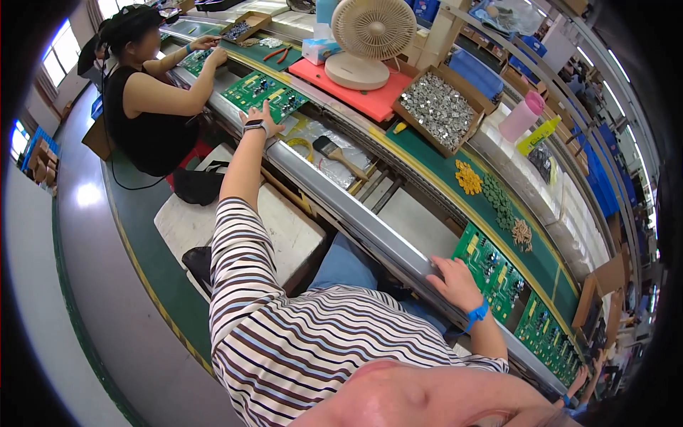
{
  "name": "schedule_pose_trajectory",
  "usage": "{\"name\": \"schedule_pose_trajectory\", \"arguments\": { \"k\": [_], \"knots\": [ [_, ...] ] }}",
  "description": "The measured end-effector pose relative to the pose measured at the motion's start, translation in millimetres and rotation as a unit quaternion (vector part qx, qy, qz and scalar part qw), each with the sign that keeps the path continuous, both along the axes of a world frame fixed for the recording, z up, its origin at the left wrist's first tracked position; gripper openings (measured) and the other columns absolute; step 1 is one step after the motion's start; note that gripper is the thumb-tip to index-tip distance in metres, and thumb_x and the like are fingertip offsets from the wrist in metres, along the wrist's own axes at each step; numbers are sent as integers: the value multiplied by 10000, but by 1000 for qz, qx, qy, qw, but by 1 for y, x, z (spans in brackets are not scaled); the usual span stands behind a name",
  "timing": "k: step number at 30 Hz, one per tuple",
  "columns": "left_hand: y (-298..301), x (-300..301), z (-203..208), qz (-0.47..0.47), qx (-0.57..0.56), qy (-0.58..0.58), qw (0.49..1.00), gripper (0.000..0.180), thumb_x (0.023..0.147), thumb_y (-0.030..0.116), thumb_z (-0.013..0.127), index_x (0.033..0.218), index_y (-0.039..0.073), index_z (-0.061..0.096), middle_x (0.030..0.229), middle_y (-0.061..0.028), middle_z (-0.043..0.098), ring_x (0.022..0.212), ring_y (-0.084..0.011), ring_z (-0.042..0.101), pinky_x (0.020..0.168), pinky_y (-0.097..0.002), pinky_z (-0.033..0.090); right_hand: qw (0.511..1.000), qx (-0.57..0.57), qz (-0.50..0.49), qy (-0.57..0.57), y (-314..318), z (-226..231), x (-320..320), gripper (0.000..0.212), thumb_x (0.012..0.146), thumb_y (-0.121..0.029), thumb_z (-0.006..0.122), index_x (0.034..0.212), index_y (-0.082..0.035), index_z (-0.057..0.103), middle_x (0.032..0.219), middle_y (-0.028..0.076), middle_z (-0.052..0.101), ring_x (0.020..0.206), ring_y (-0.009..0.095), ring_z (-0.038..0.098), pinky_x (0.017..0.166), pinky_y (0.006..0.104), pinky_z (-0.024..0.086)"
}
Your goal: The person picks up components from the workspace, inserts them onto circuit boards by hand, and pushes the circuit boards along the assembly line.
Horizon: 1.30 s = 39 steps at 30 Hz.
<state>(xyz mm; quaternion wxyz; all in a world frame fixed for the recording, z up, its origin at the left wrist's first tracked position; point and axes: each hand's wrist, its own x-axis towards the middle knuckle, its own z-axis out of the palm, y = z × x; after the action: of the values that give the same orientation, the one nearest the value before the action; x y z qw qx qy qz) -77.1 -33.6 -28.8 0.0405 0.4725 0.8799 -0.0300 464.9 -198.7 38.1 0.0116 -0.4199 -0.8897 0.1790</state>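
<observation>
My left hand (262, 118), with a watch on its wrist, reaches far up the line. Its fingers are spread at the near edge of a green circuit board (267, 94) fitted with small parts. Lower on the right, my right hand (459, 285), wearing a blue wrist strap, lies beside the near edge of another green circuit board (491, 267). The fingers there are stretched and apart, and I see nothing held in them. Between the two boards, a brush (331, 151) and a roll of yellow tape (300, 148) lie in the rail gap.
Beyond the rail are a cardboard box of metal parts (440, 107), yellow (467, 177), green (497, 201) and tan (522, 235) part piles, a fan (373, 35) and red-handled pliers (276, 54). A co-worker (153, 89) works at left; another person's hand (580, 381) shows at lower right.
</observation>
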Motion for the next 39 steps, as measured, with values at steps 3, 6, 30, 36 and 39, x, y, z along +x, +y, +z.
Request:
{"name": "schedule_pose_trajectory", "arguments": {
  "k": [3, 6, 30, 36, 39],
  "knots": [
    [6, 6, 2, -14, -12, 7, 1000, 951, 687, 467, 632, 1413, 126, 121, 1285, -206, 436, 1208, -318, 407, 1044, -542, 145, 1000, 7, -18, -2, -5, 1, 8, 414, 809, -298, 583, 1106, -18, 516, 927, 159, 600, 905, 323, 558, 902, 449, 376],
    [-2, 33, 18, -71, -43, 20, 996, 721, 803, 238, 458, 1406, 51, 111, 1179, -208, 537, 1113, -324, 511, 1045, -526, 141, 999, 6, -41, -3, -9, 1, 15, 413, 807, -299, 586, 1098, -14, 522, 929, 166, 601, 899, 329, 560, 897, 446, 382],
    [-87, 199, 37, -289, -23, 7, 957, 831, 825, 593, 400, 1389, 28, 171, 745, -161, 638, 770, -317, 611, 943, -459, 308, 996, 82, -23, 6, 90, 13, 30, 332, 761, -162, 594, 1061, -24, 554, 982, 178, 577, 917, 332, 550, 807, 407, 444],
    [-108, 238, 39, -357, -21, 1, 934, 812, 821, 602, 396, 1386, 49, 208, 720, -157, 627, 784, -326, 604, 957, -455, 293, 973, 217, -57, -50, 152, -34, 37, 360, 766, -95, 552, 1122, -54, 520, 1136, 155, 508, 1016, 340, 494, 842, 404, 436],
    [-121, 257, 44, -427, -44, 2, 903, 804, 810, 600, 420, 1381, 66, 233, 707, -147, 626, 807, -316, 604, 962, -458, 287, 969, 219, -79, -78, 163, -51, 30, 405, 752, -5, 467, 1146, -86, 514, 1143, 157, 506, 1016, 343, 492, 862, 405, 425]
  ]
}}
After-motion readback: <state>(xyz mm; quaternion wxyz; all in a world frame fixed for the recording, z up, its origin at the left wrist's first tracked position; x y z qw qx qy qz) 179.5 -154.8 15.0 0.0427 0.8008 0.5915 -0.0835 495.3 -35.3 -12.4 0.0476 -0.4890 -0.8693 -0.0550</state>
